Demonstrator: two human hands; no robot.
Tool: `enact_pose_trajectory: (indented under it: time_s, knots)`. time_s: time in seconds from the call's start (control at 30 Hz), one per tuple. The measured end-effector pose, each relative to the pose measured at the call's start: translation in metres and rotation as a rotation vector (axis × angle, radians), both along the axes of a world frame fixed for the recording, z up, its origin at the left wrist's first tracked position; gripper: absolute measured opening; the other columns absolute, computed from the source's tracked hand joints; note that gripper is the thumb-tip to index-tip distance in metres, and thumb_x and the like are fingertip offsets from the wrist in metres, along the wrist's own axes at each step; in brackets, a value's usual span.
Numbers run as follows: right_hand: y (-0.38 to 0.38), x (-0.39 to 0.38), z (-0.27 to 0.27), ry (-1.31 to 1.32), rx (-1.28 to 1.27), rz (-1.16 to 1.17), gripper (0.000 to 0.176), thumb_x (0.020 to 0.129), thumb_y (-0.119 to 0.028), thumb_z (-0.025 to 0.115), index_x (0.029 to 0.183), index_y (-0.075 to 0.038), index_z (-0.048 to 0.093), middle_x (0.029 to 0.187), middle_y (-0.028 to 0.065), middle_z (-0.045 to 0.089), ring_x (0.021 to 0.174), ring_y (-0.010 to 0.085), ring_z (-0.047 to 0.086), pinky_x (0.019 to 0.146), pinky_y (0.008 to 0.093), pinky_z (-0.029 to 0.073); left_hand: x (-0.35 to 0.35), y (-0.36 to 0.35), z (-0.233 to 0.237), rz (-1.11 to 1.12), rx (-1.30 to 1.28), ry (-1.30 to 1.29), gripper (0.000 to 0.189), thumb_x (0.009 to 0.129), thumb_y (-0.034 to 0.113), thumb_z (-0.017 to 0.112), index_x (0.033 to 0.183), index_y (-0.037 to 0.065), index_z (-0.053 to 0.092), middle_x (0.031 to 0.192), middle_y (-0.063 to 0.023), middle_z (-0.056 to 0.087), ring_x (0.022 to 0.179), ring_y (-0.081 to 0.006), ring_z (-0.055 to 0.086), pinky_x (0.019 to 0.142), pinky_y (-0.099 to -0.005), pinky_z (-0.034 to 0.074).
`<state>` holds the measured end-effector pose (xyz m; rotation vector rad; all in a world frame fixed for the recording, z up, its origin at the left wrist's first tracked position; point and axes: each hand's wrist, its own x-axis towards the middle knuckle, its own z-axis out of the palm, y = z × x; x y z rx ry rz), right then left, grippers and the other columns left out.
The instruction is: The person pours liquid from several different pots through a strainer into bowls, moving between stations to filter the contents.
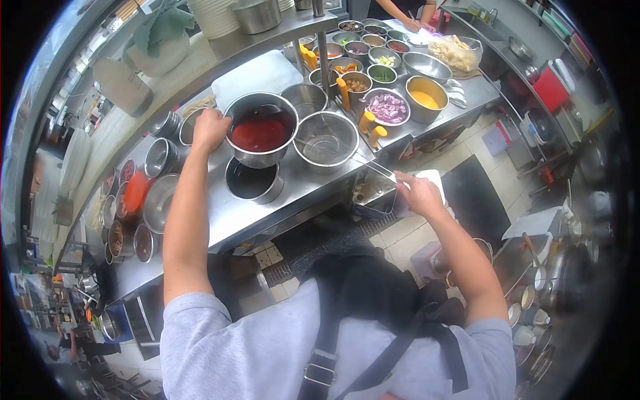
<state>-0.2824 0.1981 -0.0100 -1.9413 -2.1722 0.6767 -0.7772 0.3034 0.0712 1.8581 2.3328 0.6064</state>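
Note:
My left hand (211, 129) is closed on the left rim of a steel pot (262, 157) with dark red liquid in it. This pot is above and partly over a smaller steel pot (256, 184) with dark contents. My right hand (420, 193) grips the handle of a round mesh strainer (327, 138), whose bowl is to the right of the red liquid pot. Behind the strainer stands another steel pot (305, 100). Whether the strainer rests on something is hard to make out.
Bowls of chopped onion (387, 108) and a pot of yellow liquid (427, 99) stand at the back right. Stacked steel bowls (160, 158) are on the left. A shelf (273, 30) overhangs the counter (233, 223). A co-worker's hands (420, 25) are at the far end.

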Motion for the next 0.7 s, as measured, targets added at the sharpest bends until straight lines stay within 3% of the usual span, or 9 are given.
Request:
enact_pose_trajectory:
  time_s: [0.7]
  knots:
    - [0.015, 0.012, 0.011, -0.02, -0.028, 0.011, 0.035, 0.09, -0.03, 0.062, 0.124, -0.021, 0.064, 0.101, 0.0164, 0.069, 0.094, 0.0382, 0.065, 0.082, 0.047, 0.051, 0.026, 0.055, -0.019, -0.055, -0.084, 0.166, 0.03, 0.077, 0.027, 0.063, 0.085, -0.002, 0.069, 0.093, -0.0282, 0.067, 0.093, -0.0431, 0.065, 0.083, -0.0484, 0.051]
